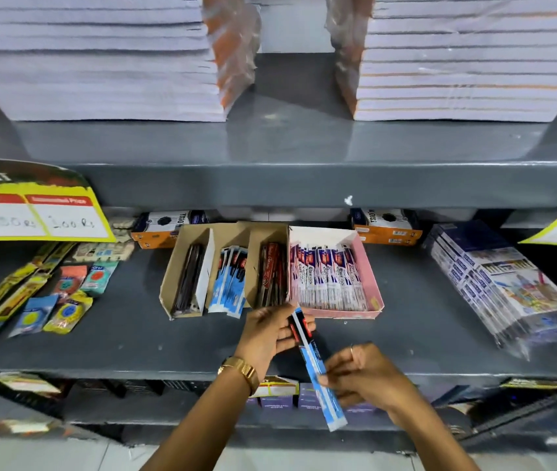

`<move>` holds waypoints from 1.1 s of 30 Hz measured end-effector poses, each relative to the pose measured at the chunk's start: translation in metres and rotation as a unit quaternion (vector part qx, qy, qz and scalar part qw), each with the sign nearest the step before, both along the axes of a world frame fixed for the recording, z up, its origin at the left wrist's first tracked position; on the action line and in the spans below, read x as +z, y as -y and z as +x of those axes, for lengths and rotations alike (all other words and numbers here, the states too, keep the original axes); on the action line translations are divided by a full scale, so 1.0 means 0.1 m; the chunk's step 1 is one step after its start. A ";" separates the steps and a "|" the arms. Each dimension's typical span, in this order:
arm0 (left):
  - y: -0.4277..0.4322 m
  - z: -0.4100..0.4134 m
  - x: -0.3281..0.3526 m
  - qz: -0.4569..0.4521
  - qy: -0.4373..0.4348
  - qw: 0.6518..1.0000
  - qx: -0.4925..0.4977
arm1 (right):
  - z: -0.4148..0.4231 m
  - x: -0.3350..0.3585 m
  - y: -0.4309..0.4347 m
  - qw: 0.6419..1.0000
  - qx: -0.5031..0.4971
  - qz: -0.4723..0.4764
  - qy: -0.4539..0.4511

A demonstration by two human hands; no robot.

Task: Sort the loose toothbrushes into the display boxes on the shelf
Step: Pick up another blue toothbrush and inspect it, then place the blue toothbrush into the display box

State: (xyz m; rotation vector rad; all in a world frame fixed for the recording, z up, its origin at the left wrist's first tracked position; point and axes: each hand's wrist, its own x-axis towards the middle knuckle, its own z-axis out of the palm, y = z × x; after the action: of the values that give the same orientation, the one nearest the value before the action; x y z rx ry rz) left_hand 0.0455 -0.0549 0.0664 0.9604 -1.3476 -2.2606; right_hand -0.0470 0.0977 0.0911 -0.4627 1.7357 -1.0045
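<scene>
A blue-and-white packaged toothbrush (314,365) hangs over the shelf's front edge, held at both ends. My left hand (270,331) grips its upper, black-and-red end; my right hand (368,375) pinches its lower part. Just behind stand the display boxes: a brown cardboard box (168,283) with dark packs, a blue-and-white row (229,283) matching the held pack, a compartment of red-and-black packs (272,273), and a pink box (370,277) full of white-and-purple packs.
The grey shelf (423,321) carries small bright packets (66,300) on the left and plastic-wrapped boxes (494,283) on the right. Orange cartons (385,229) sit at the back. Notebook stacks (100,62) fill the shelf above. A yellow price card (35,212) hangs at left.
</scene>
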 end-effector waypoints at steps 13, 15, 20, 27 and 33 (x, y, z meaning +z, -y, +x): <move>0.77 1.17 -0.53 -0.614 0.149 0.767 0.113 | 0.44 0.26 1.24 0.973 -0.006 -0.103 -0.206; 0.89 1.34 -0.68 -0.686 0.193 0.699 0.055 | 0.48 0.24 1.58 0.957 0.000 -0.099 -0.274; 1.01 1.65 -0.94 -0.700 0.224 0.678 0.025 | 0.58 0.09 2.29 0.901 0.049 -0.018 -0.431; 1.05 1.70 -0.92 -0.701 0.205 0.683 -0.014 | 0.73 0.00 2.57 0.859 0.101 0.082 -0.494; 1.06 1.68 -0.86 -0.689 0.197 0.697 -0.013 | 0.81 0.01 2.48 0.827 0.135 0.122 -0.532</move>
State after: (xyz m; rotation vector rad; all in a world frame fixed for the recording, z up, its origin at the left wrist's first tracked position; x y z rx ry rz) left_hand 0.2132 -0.1608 -0.0196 0.7349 -2.4989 -0.4460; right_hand 0.0336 -0.1503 0.0924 -1.2144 2.6178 -0.2500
